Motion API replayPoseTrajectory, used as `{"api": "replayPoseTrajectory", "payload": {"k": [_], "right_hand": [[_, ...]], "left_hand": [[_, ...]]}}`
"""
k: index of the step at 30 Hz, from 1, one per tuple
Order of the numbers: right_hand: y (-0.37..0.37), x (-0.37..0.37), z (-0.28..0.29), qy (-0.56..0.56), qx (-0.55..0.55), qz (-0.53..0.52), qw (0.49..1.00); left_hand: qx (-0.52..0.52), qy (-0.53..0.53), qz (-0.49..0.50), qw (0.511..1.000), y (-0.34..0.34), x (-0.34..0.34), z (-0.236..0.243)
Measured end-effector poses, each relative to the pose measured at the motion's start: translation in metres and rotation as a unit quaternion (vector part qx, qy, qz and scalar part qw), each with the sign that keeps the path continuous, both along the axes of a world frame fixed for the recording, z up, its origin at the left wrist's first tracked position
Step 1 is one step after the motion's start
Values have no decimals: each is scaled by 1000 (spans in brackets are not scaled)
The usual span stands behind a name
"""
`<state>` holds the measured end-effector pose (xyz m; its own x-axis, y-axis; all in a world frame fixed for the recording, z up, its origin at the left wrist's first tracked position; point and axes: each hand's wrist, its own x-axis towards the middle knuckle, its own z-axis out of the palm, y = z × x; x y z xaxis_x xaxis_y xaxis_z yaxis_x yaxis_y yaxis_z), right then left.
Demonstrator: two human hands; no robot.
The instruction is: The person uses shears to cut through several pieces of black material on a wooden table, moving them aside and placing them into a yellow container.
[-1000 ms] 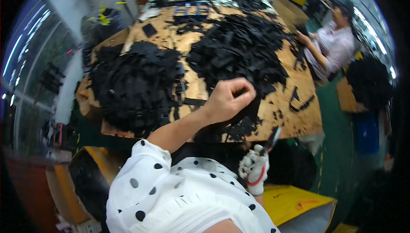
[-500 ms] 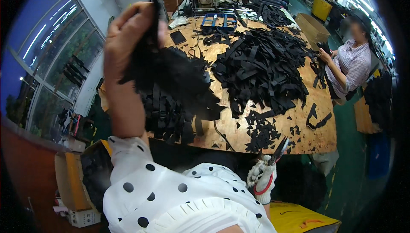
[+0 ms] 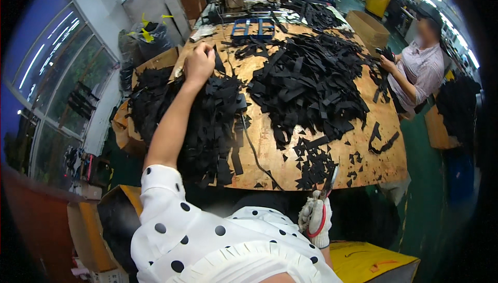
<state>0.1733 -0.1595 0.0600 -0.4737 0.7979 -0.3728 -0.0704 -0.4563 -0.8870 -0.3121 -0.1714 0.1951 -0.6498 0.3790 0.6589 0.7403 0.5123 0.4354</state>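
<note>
Black fabric strips [image 3: 306,83], white black-dotted sleeve [image 3: 171,200], brown wooden table [image 3: 363,153].

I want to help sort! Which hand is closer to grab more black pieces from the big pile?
Left, probably. The left hand is bare and stretched out over the left pile of black strips. The right hand is gloved, down below the table edge, holding scissors.

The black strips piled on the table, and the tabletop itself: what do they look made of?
The black strips look like matte fabric or thin synthetic sheet: they lie limp, bend and overlap without shine. Which one, I cannot tell. The tabletop looks like unfinished chipboard, tan with a flaky, speckled grain.
</note>
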Motion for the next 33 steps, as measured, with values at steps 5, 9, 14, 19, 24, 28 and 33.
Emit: {"api": "replayPoseTrajectory", "payload": {"k": [5, 9, 14, 19, 24, 28, 33], "right_hand": [[0, -6, 10, -42, -15, 6, 999], [6, 7, -12, -103, 66, 19, 992], [7, 5, -10, -88, 30, 2, 996], [11, 3, -16, -137, 101, 24, 985], [12, 7, -6, -128, 82, 22, 988], [12, 11, -1, -90, 11, 8, 996], [10, 16, 0, -68, 5, 2, 998]], "left_hand": [[-201, 144, 60, 967, 15, -42, -139], [-269, 209, 38, 939, 21, -32, -167], [-216, 177, -40, 960, 24, -21, -158], [-103, 110, -89, 985, 23, -20, -144], [-101, 90, -117, 984, 25, -6, -130], [-104, 82, -128, 983, 25, 6, -126], [-99, 56, -161, 980, 26, 21, -118]]}}
